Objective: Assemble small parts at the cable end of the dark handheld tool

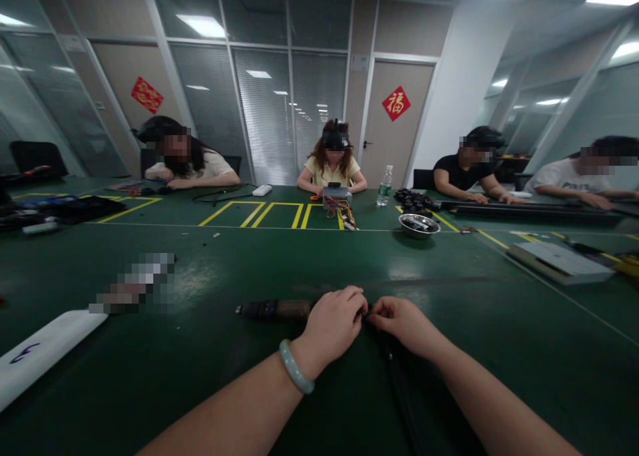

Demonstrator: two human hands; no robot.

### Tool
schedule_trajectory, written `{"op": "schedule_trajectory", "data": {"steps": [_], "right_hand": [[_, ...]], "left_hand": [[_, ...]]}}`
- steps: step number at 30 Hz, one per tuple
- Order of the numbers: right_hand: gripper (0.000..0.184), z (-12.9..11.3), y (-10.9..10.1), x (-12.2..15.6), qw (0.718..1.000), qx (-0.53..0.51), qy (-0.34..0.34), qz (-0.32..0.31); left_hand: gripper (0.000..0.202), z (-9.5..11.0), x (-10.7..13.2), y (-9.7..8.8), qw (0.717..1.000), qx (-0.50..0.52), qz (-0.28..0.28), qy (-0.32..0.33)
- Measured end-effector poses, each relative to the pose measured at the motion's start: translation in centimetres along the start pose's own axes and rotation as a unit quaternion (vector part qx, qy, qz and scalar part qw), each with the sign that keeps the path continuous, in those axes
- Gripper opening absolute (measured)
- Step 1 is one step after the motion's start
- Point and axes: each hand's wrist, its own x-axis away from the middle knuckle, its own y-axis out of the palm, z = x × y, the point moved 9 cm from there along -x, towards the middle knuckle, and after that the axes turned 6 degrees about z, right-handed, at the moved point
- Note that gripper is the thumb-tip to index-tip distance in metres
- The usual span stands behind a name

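head-worn view — forward, downward

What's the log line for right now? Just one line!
left hand: over dark cylinder, one end hidden | right hand: close beside left, grip unclear | cylinder: on green table

Dark cylindrical piece (274,310), brownish mid-section, black ringed part toward left, narrower metallic-looking tip at left end; lies on its side on green bench (279,259), roughly parallel to bench's far edge; right end hidden. Slim black rod or cable (401,396), near-straight, runs from piece's right toward bench's near side; its join with piece unclear.
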Motion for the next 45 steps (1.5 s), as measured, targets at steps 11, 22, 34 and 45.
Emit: {"op": "schedule_trajectory", "data": {"steps": [11,22,34,45], "right_hand": [[0.016,0.21,0.1,-0.02,1.0,-0.007,0.0,-0.002],[0.017,0.31,0.0,-0.06,1.0,0.002,0.003,0.0],[0.017,0.47,0.27,-0.24,1.0,0.0,0.001,-0.003],[0.016,0.07,0.22,-0.07,1.0,0.012,0.0,-0.001]], "left_hand": [[0.016,-0.11,-0.09,0.09,1.0,-0.012,-0.004,-0.009],[0.018,-0.32,-0.02,0.17,1.0,-0.015,-0.007,-0.024],[0.022,-0.25,-0.01,-0.1,1.0,-0.009,-0.006,-0.025],[0.014,-0.01,-0.12,0.06,1.0,-0.013,-0.01,-0.011]]}}
